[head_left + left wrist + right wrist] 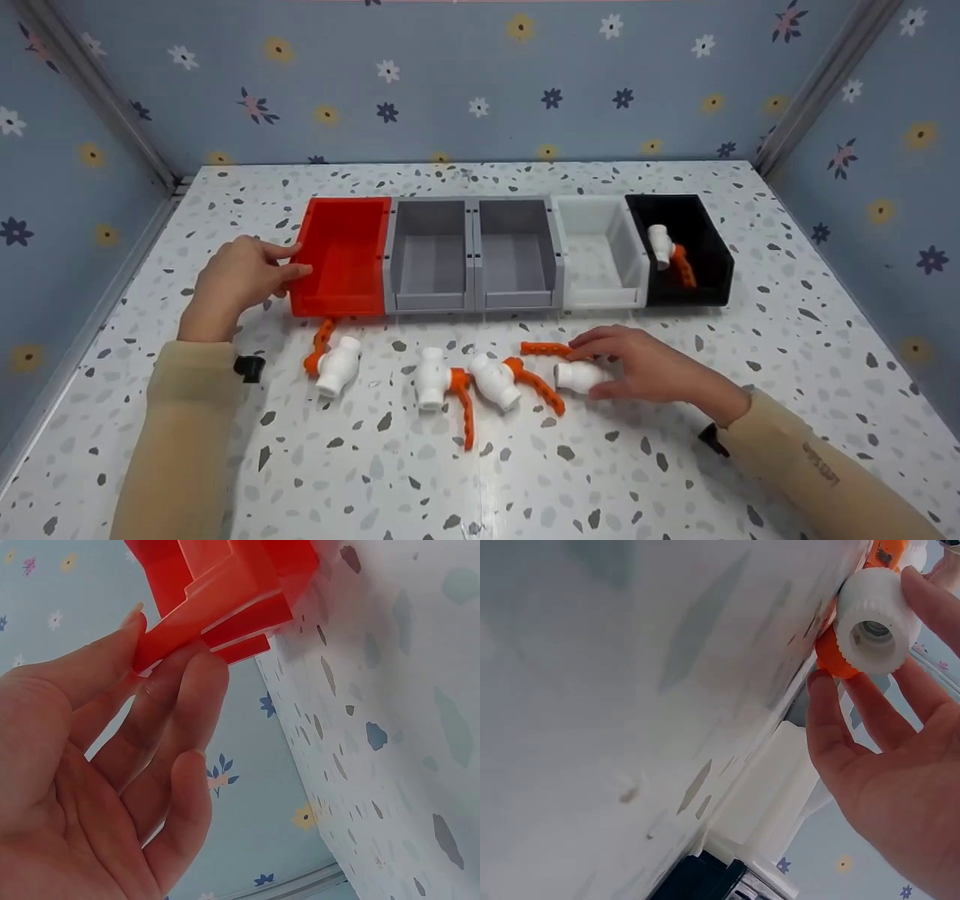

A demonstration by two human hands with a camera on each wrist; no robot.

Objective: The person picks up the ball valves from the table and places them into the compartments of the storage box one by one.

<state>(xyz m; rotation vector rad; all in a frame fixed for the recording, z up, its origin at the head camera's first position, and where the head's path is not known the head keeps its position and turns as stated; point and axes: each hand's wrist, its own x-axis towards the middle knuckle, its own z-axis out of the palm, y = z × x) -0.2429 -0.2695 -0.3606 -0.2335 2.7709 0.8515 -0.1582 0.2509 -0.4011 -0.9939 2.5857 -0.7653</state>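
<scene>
My left hand (244, 277) pinches the left side wall of the red bin (345, 304) between thumb and fingers, and the left wrist view shows the thumb and fingertips on its red rim (169, 637). On the table, my right hand (645, 365) grips a white ball valve (576, 377) with an orange handle. The thumb lies against the white body (877, 619) in the right wrist view, with fingertips at the orange part (832, 656). Two similar valves (495, 381) (431, 379) lie left of it. Another valve (339, 367) lies before the red bin, its handle pointing at the bin.
Right of the red bin stand two grey bins (431, 302) (517, 300), a white bin (604, 298) and a black bin (690, 295) in one row. A valve (660, 247) lies inside the black bin. Flower-patterned walls (450, 82) enclose the speckled table (337, 480).
</scene>
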